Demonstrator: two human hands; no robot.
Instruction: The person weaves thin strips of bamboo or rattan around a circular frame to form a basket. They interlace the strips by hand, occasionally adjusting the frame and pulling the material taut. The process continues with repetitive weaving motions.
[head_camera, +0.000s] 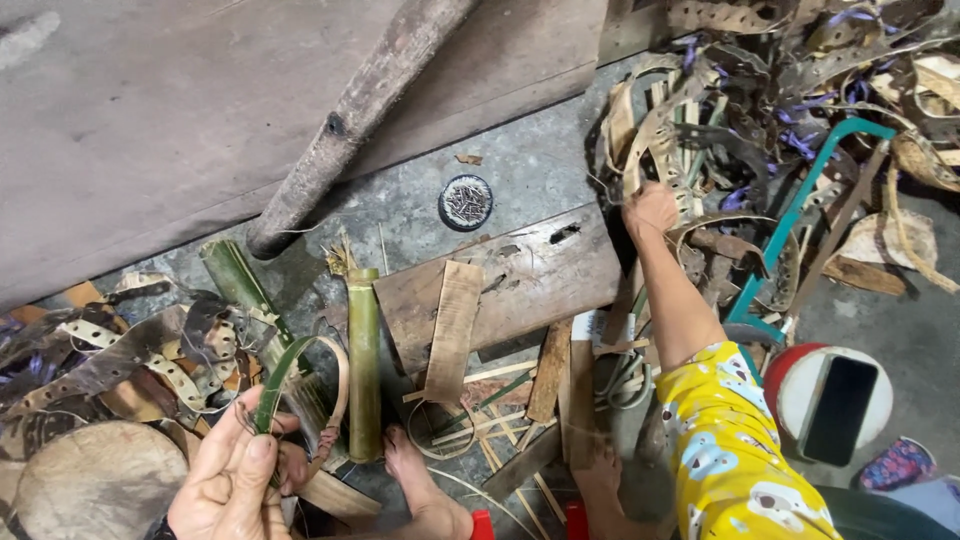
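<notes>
Left hand (232, 485) lowest in frame — fingers (262, 458) pinched on a bent green bamboo strip (285, 375), looping above them. Right hand (650, 208) reaches into the strip pile (700, 120) — its grip can't be told.

tin of nails (466, 202) | phone (839, 408) on round stool | green saw frame (800, 210) | log (360, 110)

Open concrete floor (520, 175) lay at 12 o'clock around the small round tin (466, 202). Log (350, 120) barred 11 o'clock. Strip heaps blocked 2 o'clock (760, 90) and 9 o'clock (110, 350). Wooden board (520, 280) and bamboo tube (363, 360) filled the centre.
</notes>
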